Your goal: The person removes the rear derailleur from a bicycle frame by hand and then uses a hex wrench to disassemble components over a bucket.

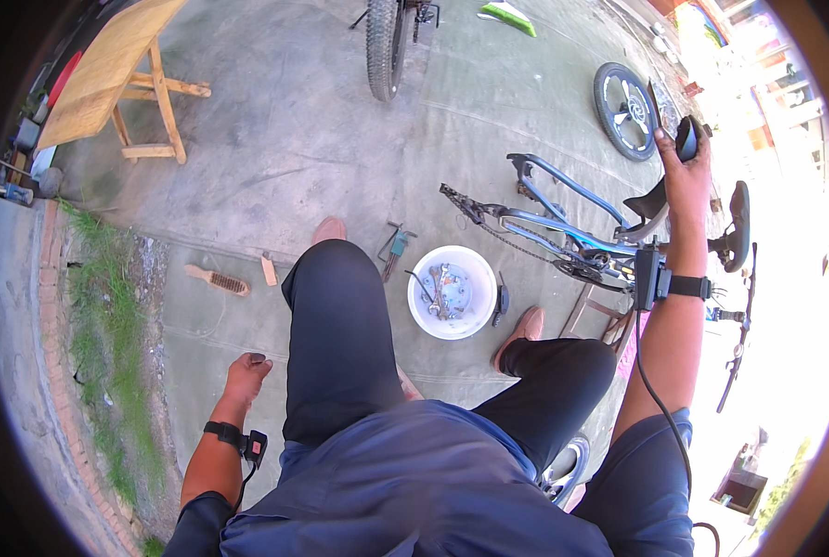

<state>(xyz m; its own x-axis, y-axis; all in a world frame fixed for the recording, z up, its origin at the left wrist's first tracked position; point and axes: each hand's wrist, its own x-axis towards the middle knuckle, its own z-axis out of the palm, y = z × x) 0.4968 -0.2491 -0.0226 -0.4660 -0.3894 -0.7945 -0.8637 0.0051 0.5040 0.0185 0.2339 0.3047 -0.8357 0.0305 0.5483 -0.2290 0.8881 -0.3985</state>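
My right hand [686,176], arm stretched out to the right, is closed around a dark rounded piece with a bluish face [686,139]; its kind is unclear. Below and left of that hand stands a blue and grey bicycle frame [549,223] with its chain and crank. A black saddle [739,227] shows to the right of my wrist. My left hand [247,376] hangs low on the left, fingers curled together; a small dark spot shows at the fingertips. Between my feet sits a white bucket [413,311] holding wrenches [440,292] and small metal parts.
Left of the bucket lie a hex key set [396,251], a wooden block [269,270] and a wire brush [218,280]. A spoked wheel [626,111] lies at the far right, a bicycle tyre [383,56] stands ahead, and a wooden table [108,70] is far left.
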